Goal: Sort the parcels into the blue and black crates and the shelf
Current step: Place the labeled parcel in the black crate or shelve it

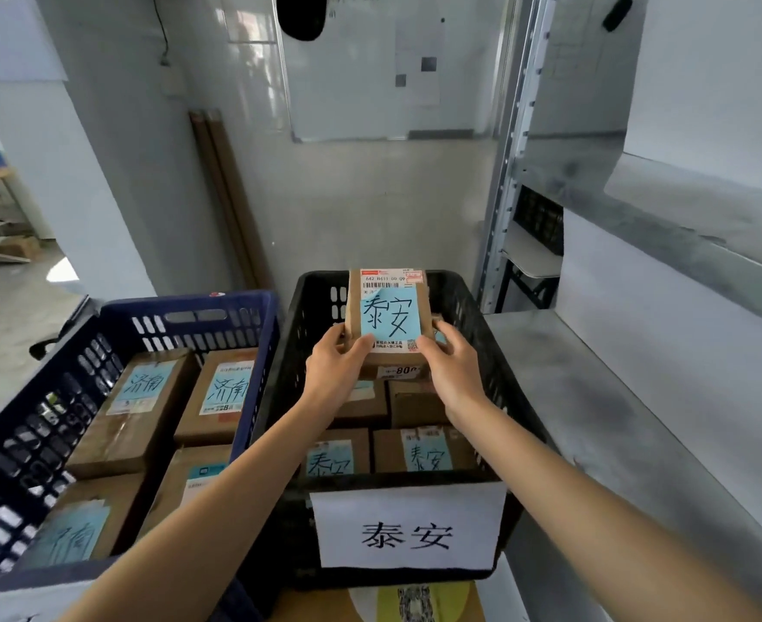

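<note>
Where the right side of the scene is taken up, a grey metal shelf (pixel 617 419) stands with dull, smudged flat boards and a perforated upright post at its far corner. Just left of it sits the black crate (pixel 473 303), a rectangular plastic bin whose walls are cut into rows of slots. Close against its left wall is the blue crate (pixel 190 303), of the same slotted plastic build.

The blue crate holds brown boxes (pixel 137 410) of matt cardboard, lying flat and face up. The nearer ones fill it side by side, and each carries a pale blue note with handwritten characters. The black crate holds stacked parcels (pixel 424 448), also brown cardboard; the two nearest bear pale blue notes, with more boxes behind them. A white paper sign (pixel 408 527) with two printed black characters hangs on the near wall of the black crate.

Over the far half of the black crate is the held parcel (pixel 390 280), a small rectangular cardboard box tilted up so that its top face looks toward the camera. Whether its lower edge rests on the boxes beneath cannot be told. The left hand (pixel 336 368) grips its lower left corner and the right hand (pixel 451 368) its lower right corner. The fingers (pixel 361 345) are curled round the box edges, thumbs pressed on the front face.

A blue note (pixel 390 317) with two handwritten characters covers most of that face, below a white barcode label (pixel 390 277)
</note>
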